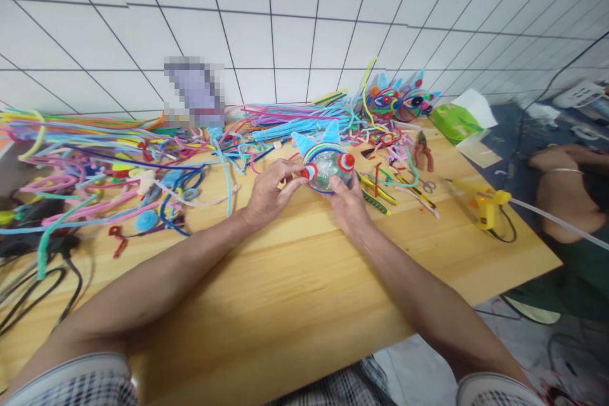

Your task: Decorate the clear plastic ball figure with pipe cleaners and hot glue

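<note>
Now I had the clear ball with fuzzy blue ears (327, 166) up between both hands, above the wooden table (295, 304). The right hand (351, 203) was clamped around its side, thumb across the front, probably to steady it; the left hand (272, 193) had thumb and forefinger pinched on the red-tipped knob (309, 172), seemingly for fine control. Pliers (421, 143) and a yellow glue gun (490, 209) lay rightward, presumably for easy reach.
</note>
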Demonstrator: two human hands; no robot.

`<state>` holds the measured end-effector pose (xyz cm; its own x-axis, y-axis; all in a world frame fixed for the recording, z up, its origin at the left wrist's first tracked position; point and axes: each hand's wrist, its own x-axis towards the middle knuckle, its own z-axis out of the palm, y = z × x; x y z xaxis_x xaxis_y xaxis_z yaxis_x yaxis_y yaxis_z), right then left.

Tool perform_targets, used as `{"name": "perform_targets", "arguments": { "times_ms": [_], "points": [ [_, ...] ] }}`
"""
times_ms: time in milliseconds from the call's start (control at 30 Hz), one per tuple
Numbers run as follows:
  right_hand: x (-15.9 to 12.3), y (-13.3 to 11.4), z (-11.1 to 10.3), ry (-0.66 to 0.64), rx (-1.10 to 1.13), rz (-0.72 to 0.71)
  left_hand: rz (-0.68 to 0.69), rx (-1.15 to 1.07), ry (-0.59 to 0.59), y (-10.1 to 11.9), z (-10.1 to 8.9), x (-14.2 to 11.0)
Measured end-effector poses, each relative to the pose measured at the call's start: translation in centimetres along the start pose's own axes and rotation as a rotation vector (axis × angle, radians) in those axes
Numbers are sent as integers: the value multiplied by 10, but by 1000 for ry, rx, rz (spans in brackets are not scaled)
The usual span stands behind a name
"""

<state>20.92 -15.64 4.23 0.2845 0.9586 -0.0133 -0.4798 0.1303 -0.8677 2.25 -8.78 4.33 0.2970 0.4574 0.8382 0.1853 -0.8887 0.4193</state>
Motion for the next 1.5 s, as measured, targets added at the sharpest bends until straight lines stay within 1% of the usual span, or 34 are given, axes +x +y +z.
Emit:
{"name": "perform_targets", "arguments": {
  "times_ms": [300, 467, 700, 867, 1067, 1233, 1367, 1500],
  "points": [
    [-5, -3, 4, -4, -48, -6, 17, 16, 60, 3, 2, -1],
    [-5, -3, 6, 15, -59, -14, 9, 16, 63, 5, 2, -1],
    [-4, -1, 7, 6, -69, -41, -50, 57, 45, 6, 1, -1],
    [-4, 0, 6, 10, -73, -43, -29, 23, 62, 5, 2, -2],
    [-4, 1, 5, 15, -77, -47, -24, 62, 52, 6, 2, -2],
    [-5, -1, 6, 9, -82, -54, -18, 18, 72, 9, 3, -1],
    [-6, -2, 6, -2, -93, -48, -2, 23, 83, 9, 3, -1],
    [-6, -3, 5, -8, -102, -49, -17, 16, 51, 5, 1, -3]
  ]
}}
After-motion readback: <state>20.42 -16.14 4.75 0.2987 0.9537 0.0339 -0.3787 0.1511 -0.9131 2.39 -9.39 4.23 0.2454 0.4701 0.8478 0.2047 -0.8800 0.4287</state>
